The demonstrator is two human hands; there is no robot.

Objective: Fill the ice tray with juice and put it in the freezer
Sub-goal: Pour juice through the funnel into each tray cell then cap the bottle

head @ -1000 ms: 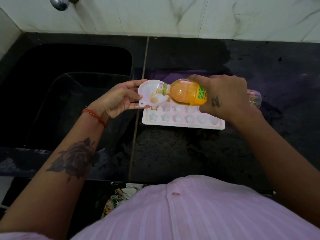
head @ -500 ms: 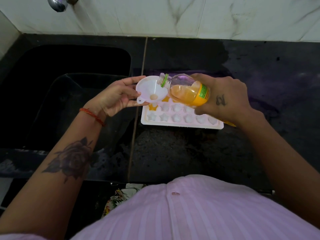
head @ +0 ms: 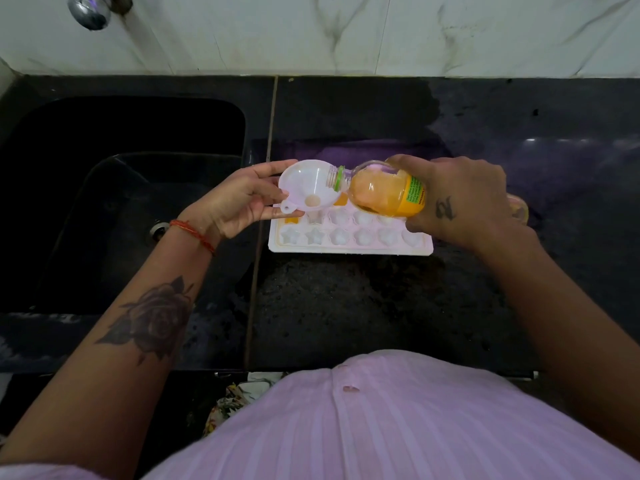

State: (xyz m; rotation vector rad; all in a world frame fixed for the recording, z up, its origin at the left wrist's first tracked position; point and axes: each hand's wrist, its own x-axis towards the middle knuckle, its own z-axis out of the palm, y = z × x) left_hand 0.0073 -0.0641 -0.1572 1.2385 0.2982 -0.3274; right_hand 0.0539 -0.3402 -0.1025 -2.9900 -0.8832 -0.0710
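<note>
Dark counter (head: 346, 306), juice bottle (head: 384, 195) tipped lower than before, mouth inside funnel (head: 304, 188)

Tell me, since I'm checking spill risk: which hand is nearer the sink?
Left. The left hand holds the funnel beside the sink; the right hand is farther away.

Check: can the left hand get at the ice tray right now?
Probably not as is. The left hand sits right at the ice tray's left end with nothing between them, but its grip is taken up holding the funnel over the cells.
</note>
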